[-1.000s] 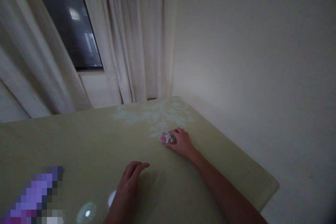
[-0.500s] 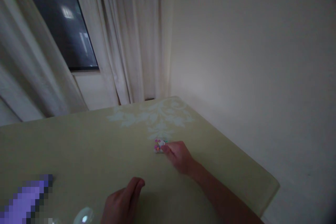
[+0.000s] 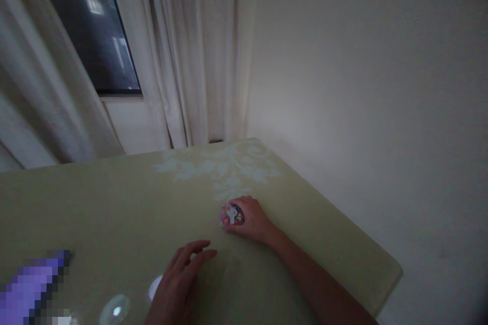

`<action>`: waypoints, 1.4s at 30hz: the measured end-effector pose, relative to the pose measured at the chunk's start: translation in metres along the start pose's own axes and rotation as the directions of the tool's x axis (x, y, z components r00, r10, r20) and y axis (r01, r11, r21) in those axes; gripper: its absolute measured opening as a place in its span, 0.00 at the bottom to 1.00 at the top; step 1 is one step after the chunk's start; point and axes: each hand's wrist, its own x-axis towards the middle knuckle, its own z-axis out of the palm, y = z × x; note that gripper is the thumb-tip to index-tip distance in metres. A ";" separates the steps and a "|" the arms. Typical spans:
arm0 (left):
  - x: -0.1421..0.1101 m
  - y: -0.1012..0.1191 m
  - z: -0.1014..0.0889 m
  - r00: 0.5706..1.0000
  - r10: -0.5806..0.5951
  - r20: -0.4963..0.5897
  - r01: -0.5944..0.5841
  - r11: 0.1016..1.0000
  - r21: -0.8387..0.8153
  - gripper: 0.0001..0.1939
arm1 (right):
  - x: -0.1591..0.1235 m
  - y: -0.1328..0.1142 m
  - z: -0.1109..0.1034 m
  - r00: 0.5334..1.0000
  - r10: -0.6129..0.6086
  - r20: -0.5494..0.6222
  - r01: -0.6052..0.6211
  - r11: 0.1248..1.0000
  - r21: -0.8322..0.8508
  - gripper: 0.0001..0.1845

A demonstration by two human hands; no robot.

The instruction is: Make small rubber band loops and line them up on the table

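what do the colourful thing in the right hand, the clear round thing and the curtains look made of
Colourful thing in the right hand: perhaps plastic, judging by its bright colours; finish unclear.
Clear round thing: glossy plastic or glass; it shows a glint.
Curtains: probably matte cloth, hanging in soft folds.

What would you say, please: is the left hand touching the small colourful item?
Apart. The head view shows it: a strip of green tabletop is visible between the left hand and the colourful item.
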 end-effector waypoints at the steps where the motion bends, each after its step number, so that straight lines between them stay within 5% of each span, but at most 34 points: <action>1: 0.000 -0.004 0.000 1.000 -0.010 -0.001 0.010 1.000 -0.006 0.27 | -0.004 -0.007 0.001 0.998 -0.061 0.017 0.060 0.998 0.021 0.39; 3: 0.000 -0.010 -0.002 0.999 -0.038 0.021 0.038 0.999 -0.004 0.30 | -0.013 -0.023 0.002 0.988 -0.153 0.034 0.152 0.987 0.052 0.35; 6: 0.000 -0.011 -0.005 0.989 -0.117 0.086 0.119 0.993 -0.022 0.42 | -0.026 -0.039 0.002 0.927 -0.301 0.223 0.270 0.949 0.162 0.42; 10: 0.004 0.001 -0.011 0.961 -0.187 0.206 0.212 0.972 -0.105 0.30 | -0.029 -0.039 0.001 0.882 -0.376 0.284 0.315 0.919 0.237 0.41; 17: 0.011 0.008 -0.013 0.948 -0.232 0.217 0.265 0.954 -0.141 0.26 | -0.024 -0.036 -0.001 0.862 -0.422 0.282 0.400 0.907 0.135 0.35; 38: 0.003 0.009 -0.008 0.937 -0.280 0.209 0.323 0.922 -0.213 0.34 | -0.026 -0.044 -0.006 0.911 -0.375 0.173 0.280 0.869 0.408 0.37; 42: 0.002 0.009 -0.008 0.947 -0.285 0.152 0.314 0.920 -0.235 0.43 | -0.024 -0.032 -0.013 0.965 -0.248 0.082 0.192 0.884 0.426 0.36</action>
